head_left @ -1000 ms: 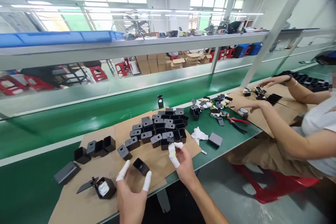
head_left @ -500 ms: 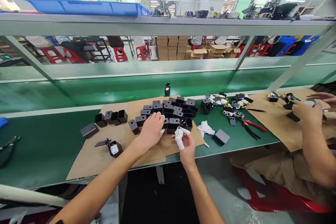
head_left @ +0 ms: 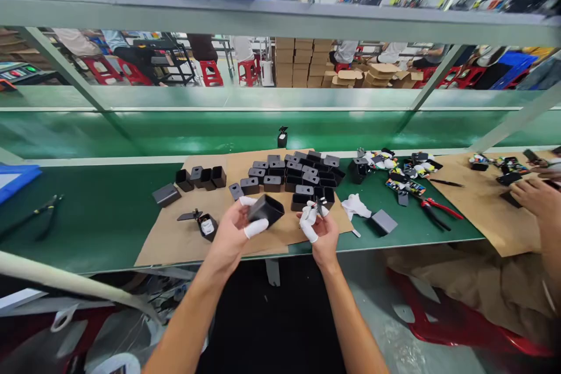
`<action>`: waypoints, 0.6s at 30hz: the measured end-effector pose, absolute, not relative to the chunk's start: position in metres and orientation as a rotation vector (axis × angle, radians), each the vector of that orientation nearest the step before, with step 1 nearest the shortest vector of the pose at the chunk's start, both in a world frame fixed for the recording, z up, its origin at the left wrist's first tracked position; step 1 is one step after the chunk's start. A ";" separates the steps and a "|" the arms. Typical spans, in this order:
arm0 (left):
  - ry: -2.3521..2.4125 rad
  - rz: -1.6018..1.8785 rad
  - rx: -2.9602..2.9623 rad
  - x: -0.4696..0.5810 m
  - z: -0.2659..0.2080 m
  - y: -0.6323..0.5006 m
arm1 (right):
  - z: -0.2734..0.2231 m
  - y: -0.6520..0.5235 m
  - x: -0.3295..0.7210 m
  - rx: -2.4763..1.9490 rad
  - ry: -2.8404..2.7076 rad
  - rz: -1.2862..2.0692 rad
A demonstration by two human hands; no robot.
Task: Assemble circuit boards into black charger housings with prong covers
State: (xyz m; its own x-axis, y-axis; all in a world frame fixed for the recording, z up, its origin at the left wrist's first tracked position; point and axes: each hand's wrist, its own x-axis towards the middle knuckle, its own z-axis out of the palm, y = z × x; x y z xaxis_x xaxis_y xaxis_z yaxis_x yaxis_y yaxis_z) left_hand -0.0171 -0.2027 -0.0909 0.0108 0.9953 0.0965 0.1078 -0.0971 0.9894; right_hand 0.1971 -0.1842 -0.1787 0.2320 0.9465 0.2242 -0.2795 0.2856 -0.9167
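Observation:
My left hand (head_left: 234,227), with white finger cots on thumb and finger, grips a black plastic housing (head_left: 266,210), tilted with its open end facing right. Beside it, my right hand (head_left: 323,236), also in white finger cots, pinches a small part with a black piece (head_left: 321,203) and some white on it; its kind is hard to make out. Behind both hands, several black housings (head_left: 272,183) stand in a cluster on brown paper (head_left: 175,245). To the left, a housing with white inside (head_left: 207,226) has a black flap-like piece sticking out.
Red-handled pliers (head_left: 438,211), a white cloth (head_left: 356,206) and a grey-black box (head_left: 383,222) lie to the right, near piled circuit parts (head_left: 405,184). A co-worker's hand (head_left: 530,193) works at far right. More pliers (head_left: 44,213) lie left. A shelf (head_left: 280,14) spans overhead.
My left hand has picked a black housing from the cluster and drawn it nearer to me. My right hand still pinches its small part. The camera view has tipped downward.

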 end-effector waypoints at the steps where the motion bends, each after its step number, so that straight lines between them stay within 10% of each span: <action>1: 1.157 1.265 1.180 -0.014 -0.094 -0.220 | -0.180 -0.185 0.198 -0.875 -0.949 1.018; 18: 1.357 1.931 1.384 0.046 -0.085 -0.304 | -0.106 -0.284 0.225 -0.706 -1.109 0.955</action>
State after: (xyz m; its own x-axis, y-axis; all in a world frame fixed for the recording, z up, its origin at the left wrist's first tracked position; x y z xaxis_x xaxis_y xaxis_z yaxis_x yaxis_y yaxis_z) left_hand 0.0464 -0.3039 -0.0848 -0.4277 0.7601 0.4892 0.2027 -0.4467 0.8714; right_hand 0.2247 -0.2842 -0.1059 0.1444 0.8997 0.4120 -0.2740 0.4364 -0.8570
